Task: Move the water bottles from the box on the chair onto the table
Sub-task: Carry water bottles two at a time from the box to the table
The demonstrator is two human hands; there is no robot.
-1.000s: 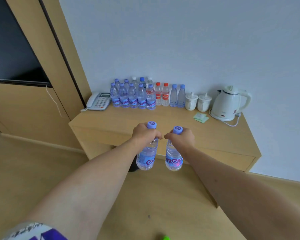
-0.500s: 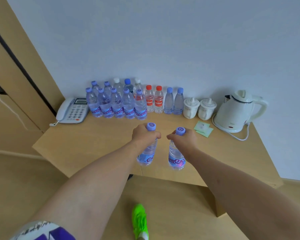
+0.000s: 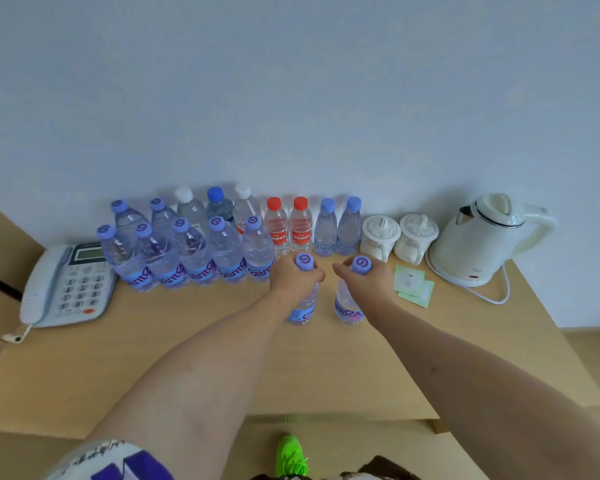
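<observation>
Holding one bottle by the neck in each grip, left hand [image 3: 293, 277] and right hand [image 3: 368, 282] risk toppling the back-edge row [image 3: 187, 258] on the counter [image 3: 222, 358] when setting down.

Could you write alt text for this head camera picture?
A person's left hand and right hand each grip a purple-capped water bottle upright over a wooden table, near rows of bottles, a phone and a white kettle.
</observation>
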